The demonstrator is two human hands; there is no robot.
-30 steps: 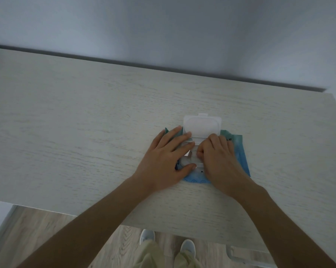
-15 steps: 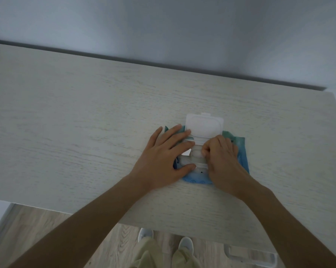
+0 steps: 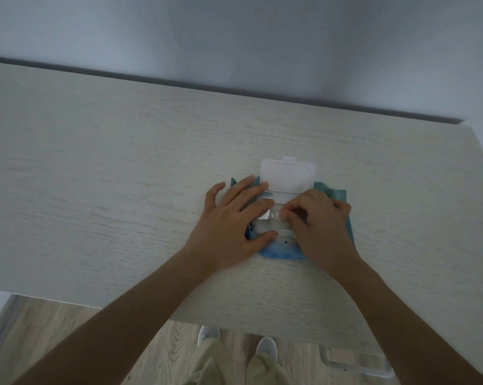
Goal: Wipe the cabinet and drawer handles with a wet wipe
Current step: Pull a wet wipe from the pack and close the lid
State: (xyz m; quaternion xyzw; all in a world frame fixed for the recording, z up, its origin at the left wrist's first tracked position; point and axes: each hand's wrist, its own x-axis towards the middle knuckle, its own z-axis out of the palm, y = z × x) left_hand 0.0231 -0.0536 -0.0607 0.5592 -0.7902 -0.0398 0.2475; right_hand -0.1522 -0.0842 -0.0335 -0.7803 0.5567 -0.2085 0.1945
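A blue and teal wet wipe pack (image 3: 279,250) lies flat on the pale wooden tabletop (image 3: 101,195). Its white flip lid (image 3: 287,176) stands open toward the wall. My left hand (image 3: 232,220) presses flat on the pack's left side, fingers spread. My right hand (image 3: 318,226) covers the right side, with thumb and forefinger pinched at the opening in the middle. Whether a wipe is between those fingertips is hidden by the fingers. No cabinet or drawer handles are in view.
A grey wall (image 3: 234,45) rises right behind the table's far edge. The table's right edge (image 3: 482,162) runs close to the pack. Below the near edge are wooden floor (image 3: 68,329) and my shoes (image 3: 265,348).
My right hand's fingers have curled and pinched in at the pack's opening. The left hand stays pressed on the pack. The view has shifted slightly.
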